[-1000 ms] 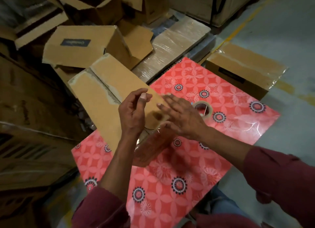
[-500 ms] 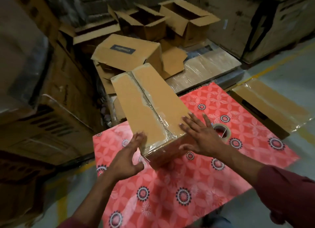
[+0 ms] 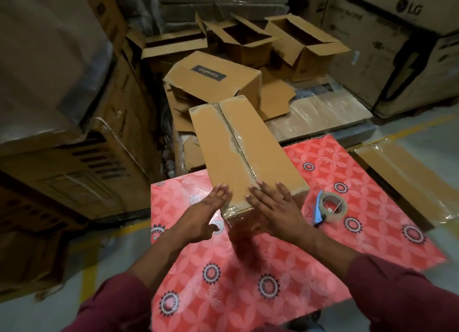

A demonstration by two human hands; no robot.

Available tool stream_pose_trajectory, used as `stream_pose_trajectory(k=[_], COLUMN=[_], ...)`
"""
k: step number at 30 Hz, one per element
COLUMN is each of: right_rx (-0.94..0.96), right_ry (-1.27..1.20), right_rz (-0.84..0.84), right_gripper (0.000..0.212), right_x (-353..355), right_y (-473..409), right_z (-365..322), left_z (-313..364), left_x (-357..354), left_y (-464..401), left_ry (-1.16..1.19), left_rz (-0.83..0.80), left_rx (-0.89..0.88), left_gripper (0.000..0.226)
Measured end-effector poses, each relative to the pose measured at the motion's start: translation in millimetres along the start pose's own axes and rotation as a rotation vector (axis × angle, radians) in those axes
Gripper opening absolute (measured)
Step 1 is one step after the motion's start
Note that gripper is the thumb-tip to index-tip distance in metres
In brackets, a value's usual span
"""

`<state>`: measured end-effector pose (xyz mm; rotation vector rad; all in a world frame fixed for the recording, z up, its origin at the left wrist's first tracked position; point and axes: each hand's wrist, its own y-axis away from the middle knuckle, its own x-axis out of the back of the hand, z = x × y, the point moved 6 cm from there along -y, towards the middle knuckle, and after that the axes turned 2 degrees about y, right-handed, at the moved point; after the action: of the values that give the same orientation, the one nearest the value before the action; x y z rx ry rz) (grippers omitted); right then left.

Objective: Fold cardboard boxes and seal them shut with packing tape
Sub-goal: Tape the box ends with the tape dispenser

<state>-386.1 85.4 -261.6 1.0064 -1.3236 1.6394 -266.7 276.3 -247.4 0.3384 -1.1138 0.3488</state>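
- Big brown cardboard cartons (image 3: 387,48) stand all around on a grey floor, and open empty cardboard boxes (image 3: 248,41) sit at the back.
- Down low lies a red plastic mat with flower shapes (image 3: 273,269).
- One long brown cardboard box with clear tape along its top seam (image 3: 243,153) rests with its near end on the mat.
- Left hand (image 3: 206,212) lies flat, fingers straight, touching the box's near left corner. It grips nothing.
- Right hand (image 3: 275,207) lies flat too, fingers spread on the box's near end by the seam. It grips nothing.
- One round roll of clear packing tape (image 3: 334,207) sits on the mat just right of the box, beside a small blue cutter (image 3: 318,211).
- Another taped flat cardboard box (image 3: 409,180) lies at the mat's right edge.
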Motion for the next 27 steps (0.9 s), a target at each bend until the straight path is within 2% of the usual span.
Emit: stream_pose_trajectory(k=[4, 7, 10, 13, 15, 21, 27], right_rx=[-0.108, -0.103, -0.037, 0.001, -0.042, -0.165, -0.237], right_ry=[-0.078, -0.048, -0.016, 0.015, 0.008, -0.011, -0.047], right_rz=[0.010, -0.058, -0.047, -0.171, -0.175, -0.124, -0.079], right_gripper=[0.070, 0.067, 0.055, 0.094, 0.106, 0.110, 0.100], right_x=[12, 0, -7, -9, -8, -4, -3], right_y=[-19, -26, -20, -11, -8, -8, -10], right_z=[-22, -34, -31, -30, -33, -45, -47], left_z=[-3, -5, -7, -5, -3, 13, 26], left_x=[0, -4, -3, -2, 1, 15, 26], left_y=[-1, -1, -4, -4, -4, -7, -14], left_ry=[0.004, 0.000, 0.000, 0.076, 0.094, -0.113, -0.215], left_rz=[0.033, 0.050, 0.075, 0.114, 0.136, 0.196, 0.183], left_rx=[-0.004, -0.004, 0.008, 0.035, 0.059, 0.114, 0.149], left_gripper=[0.118, 0.114, 0.111, 0.106, 0.103, 0.100, 0.086])
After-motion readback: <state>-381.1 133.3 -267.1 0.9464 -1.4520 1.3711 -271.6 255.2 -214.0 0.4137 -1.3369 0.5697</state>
